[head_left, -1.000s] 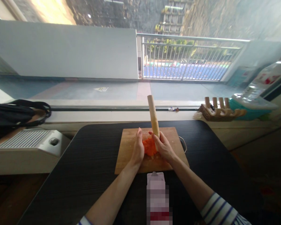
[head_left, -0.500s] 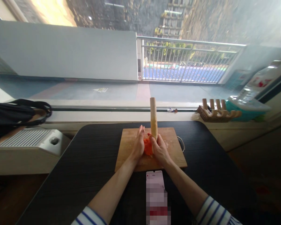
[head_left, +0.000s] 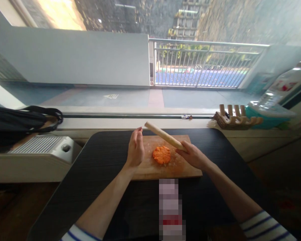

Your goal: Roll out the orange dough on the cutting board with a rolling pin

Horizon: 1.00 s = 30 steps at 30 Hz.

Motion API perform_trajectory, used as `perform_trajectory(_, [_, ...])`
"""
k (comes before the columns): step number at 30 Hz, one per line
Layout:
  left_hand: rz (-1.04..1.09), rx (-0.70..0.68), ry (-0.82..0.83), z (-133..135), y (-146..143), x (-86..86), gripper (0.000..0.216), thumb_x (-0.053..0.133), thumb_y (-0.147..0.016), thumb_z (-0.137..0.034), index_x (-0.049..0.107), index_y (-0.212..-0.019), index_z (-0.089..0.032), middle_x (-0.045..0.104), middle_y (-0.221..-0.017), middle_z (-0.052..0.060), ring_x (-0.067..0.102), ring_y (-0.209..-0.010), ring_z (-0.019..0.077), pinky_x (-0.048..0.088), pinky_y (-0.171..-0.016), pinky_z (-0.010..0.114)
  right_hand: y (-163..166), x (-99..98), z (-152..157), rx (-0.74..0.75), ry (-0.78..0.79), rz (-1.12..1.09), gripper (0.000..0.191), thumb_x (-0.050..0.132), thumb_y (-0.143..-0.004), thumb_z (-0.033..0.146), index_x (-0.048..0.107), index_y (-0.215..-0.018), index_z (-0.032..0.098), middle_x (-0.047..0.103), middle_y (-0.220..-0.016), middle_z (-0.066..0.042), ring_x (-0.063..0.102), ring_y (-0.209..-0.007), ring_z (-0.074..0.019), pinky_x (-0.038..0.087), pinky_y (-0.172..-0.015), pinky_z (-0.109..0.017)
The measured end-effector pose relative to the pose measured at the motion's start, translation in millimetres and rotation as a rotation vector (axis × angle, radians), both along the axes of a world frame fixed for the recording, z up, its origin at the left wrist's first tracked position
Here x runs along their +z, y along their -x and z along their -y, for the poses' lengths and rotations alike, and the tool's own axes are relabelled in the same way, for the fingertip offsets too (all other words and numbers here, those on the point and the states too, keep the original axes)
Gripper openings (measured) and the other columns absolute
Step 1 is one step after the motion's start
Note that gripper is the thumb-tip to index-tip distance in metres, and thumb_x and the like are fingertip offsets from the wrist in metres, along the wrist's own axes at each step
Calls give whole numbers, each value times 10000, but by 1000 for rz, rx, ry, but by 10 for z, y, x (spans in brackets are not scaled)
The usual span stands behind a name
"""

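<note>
Aslant, a rolling pin (head_left: 164,135) points from the right hand (head_left: 192,155) gripping its end toward the open left hand (head_left: 135,149) — orange dough (head_left: 162,155) between them on the board (head_left: 165,172).

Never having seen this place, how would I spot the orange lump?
Find the black table, then the wooden board on it. Near the board's middle, between left hand and right hand, lies the orange lump, flattish, round. Its bright colour sets it apart from the pale stick.
</note>
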<state>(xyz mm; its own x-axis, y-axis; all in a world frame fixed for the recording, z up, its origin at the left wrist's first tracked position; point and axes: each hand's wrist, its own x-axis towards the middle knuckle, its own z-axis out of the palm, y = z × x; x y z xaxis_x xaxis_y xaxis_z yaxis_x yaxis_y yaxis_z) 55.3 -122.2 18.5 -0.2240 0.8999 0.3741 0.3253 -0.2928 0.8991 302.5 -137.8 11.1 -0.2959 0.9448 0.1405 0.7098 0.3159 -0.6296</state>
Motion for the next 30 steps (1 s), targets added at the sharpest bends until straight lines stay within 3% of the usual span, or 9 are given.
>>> perform_trajectory(3, [-463, -85, -89, 83, 36, 136, 514, 292, -948, -501, 540, -1235, -155, 535, -1343, 136, 450, -1288, 245, 318, -1107, 429, -88, 101, -42, 221, -113, 261, 206, 556, -887, 381, 609, -1031, 244, 665, -1097, -58, 570, -1067, -238, 358, -963, -454])
perform_trajectory(7, [-844, -189, 31, 143, -21, -8, 526, 322, -920, -528, 628, -1116, -149, 596, -1260, 174, 514, -1214, 311, 346, -1065, 479, -58, 134, -45, 320, -133, 433, 307, 539, -902, 372, 575, -1191, 275, 564, -1329, -89, 448, -1274, -270, 160, -1074, -626])
perform_trajectory(10, [-891, -160, 78, 151, -59, -166, 508, 307, -924, -520, 647, -1072, -172, 632, -1200, 162, 559, -1146, 305, 383, -1021, 474, -12, 135, -26, 329, -112, 463, 432, 499, -910, 411, 481, -1331, 316, 515, -1387, -70, 383, -1327, -283, 78, -1081, -672])
perform_trajectory(13, [-897, -138, 57, 129, -77, -217, 460, 319, -925, -489, 647, -1063, -198, 640, -1188, 138, 559, -1135, 291, 373, -1020, 470, 65, 159, -28, 209, -25, 452, 549, 390, -928, 526, 400, -1405, 255, 471, -1421, -108, 344, -1348, -303, 76, -1084, -681])
perform_trajectory(18, [-913, -116, 46, 62, -104, -196, 411, 331, -911, -381, 641, -1096, -184, 645, -1180, 137, 545, -1150, 293, 346, -1035, 474, 271, 188, -92, 19, 53, 518, 486, 236, -976, 490, 518, -1271, 226, 529, -1348, -130, 411, -1280, -320, 102, -1025, -739])
perform_trajectory(23, [-947, -102, 56, 65, -119, -226, 458, 310, -912, -359, 594, -1210, -159, 625, -1229, 149, 533, -1169, 304, 346, -1026, 482, 353, 83, -112, -87, -56, 508, 470, 282, -968, 455, 461, -1323, 205, 489, -1396, -118, 358, -1324, -290, 141, -1080, -638])
perform_trajectory(30, [-1028, -60, 54, -7, -147, -216, 479, 344, -892, -334, 527, -1303, -170, 597, -1289, 126, 509, -1210, 282, 327, -1049, 450, 323, -15, -156, -133, -68, 519, 440, 299, -949, 390, 470, -1318, 223, 475, -1414, -99, 387, -1303, -264, 223, -1076, -533])
